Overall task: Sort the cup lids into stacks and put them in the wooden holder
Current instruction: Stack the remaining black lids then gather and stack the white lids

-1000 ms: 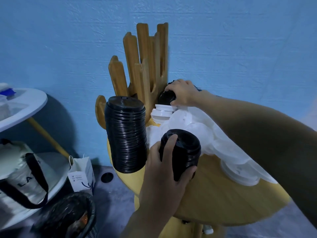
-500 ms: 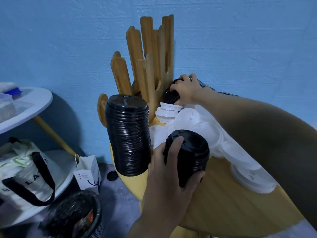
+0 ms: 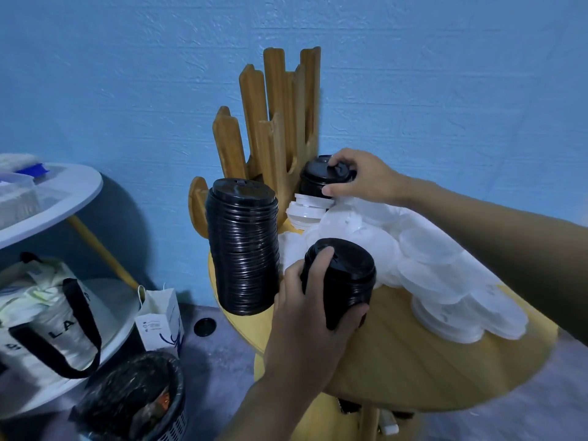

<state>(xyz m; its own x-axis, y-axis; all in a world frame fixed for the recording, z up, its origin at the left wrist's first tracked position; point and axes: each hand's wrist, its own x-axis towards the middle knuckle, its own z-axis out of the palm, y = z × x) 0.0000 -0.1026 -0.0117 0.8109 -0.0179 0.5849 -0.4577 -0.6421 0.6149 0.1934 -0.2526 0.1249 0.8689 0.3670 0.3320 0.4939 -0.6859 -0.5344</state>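
Observation:
A wooden holder (image 3: 280,122) with tall slats stands at the back of a round wooden table (image 3: 413,370). A tall stack of black lids (image 3: 243,249) stands in front of it. My left hand (image 3: 311,316) grips a shorter stack of black lids (image 3: 346,278) on the table. My right hand (image 3: 359,176) grips another small black lid stack (image 3: 318,179) beside the holder, above a short stack of white lids (image 3: 305,211). Loose white lids (image 3: 429,259) lie in a heap across the table under my right arm.
A white side table (image 3: 63,192) with boxes stands at the left, a tote bag (image 3: 41,316) on its lower shelf. On the floor are a small paper bag (image 3: 162,323), a dark bin (image 3: 133,402) and one black lid (image 3: 205,327). A blue wall is close behind.
My right hand has lifted its small black stack slightly and now shows its top by the holder. The left hand keeps its grip on the shorter stack; the view shifted a little.

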